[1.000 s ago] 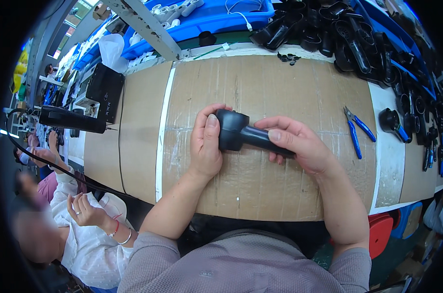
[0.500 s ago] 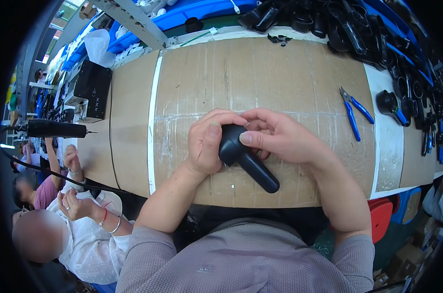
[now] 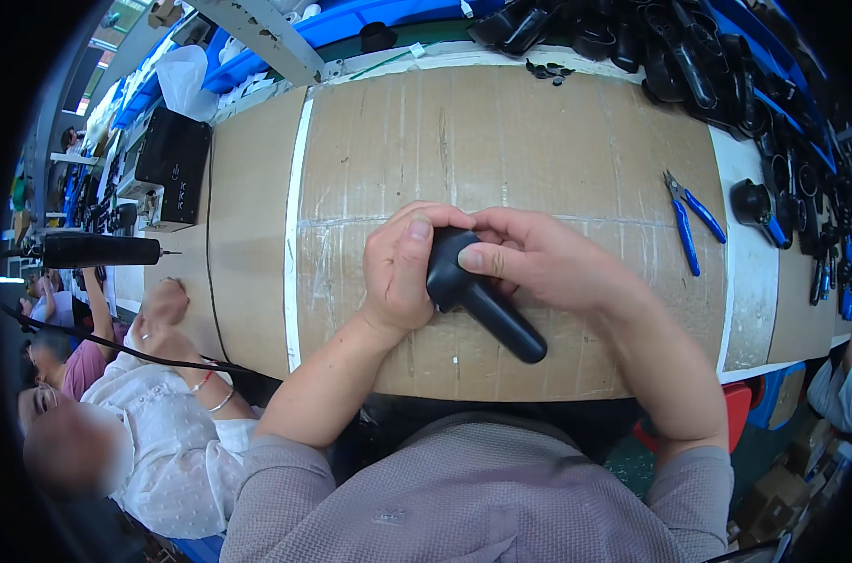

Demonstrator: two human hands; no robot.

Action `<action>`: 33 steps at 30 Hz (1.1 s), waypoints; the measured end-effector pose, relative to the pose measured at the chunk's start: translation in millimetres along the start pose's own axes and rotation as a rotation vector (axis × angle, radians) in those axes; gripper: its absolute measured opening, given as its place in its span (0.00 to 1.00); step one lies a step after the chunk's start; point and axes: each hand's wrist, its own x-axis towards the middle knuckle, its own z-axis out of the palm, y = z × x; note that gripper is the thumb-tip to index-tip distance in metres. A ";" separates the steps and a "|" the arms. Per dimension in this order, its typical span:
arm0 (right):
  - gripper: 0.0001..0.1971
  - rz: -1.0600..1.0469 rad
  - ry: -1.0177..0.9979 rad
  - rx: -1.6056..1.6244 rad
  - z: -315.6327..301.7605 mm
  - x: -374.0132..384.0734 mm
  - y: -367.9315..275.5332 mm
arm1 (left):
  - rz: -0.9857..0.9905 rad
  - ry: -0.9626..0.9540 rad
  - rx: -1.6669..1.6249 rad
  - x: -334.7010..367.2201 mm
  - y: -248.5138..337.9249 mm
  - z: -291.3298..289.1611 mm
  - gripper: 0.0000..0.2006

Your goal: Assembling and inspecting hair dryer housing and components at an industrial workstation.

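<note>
A black plastic housing (image 3: 504,324) with a rounded head and a straight handle is held over the cardboard mat in front of me. My left hand (image 3: 399,267) wraps round the left side of the head, its thumb pointing up along it. My right hand (image 3: 552,263) grips the head from the other side, with its thumb pressed on top. Both hands' fingertips meet at the far edge of the head and hide part of it. The handle slants toward my lower right, free of both hands.
Blue-handled nippers (image 3: 689,220) lie open to the right. Black housings and parts (image 3: 675,56) are heaped at the back right, with small black pieces (image 3: 550,72) nearby. At left hang a black electric screwdriver (image 3: 102,251) and its cable, near a black box (image 3: 168,169) and a co-worker's hand (image 3: 166,300).
Both hands keep their hold on the housing, shifting it only slightly. The co-worker's hands at left have moved. The whole view has shifted a little.
</note>
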 end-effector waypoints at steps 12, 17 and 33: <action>0.25 -0.269 0.192 -0.110 13.5 -7.8 5.7 | -0.026 0.115 0.044 1.9 4.5 6.4 0.23; 0.22 -0.574 0.352 -0.324 5.4 -0.8 29.8 | -0.222 0.321 0.103 4.6 1.7 -10.9 0.24; 0.12 -0.523 0.549 -0.227 -20.9 5.8 26.1 | -0.505 0.769 0.179 -13.1 -34.5 -174.3 0.28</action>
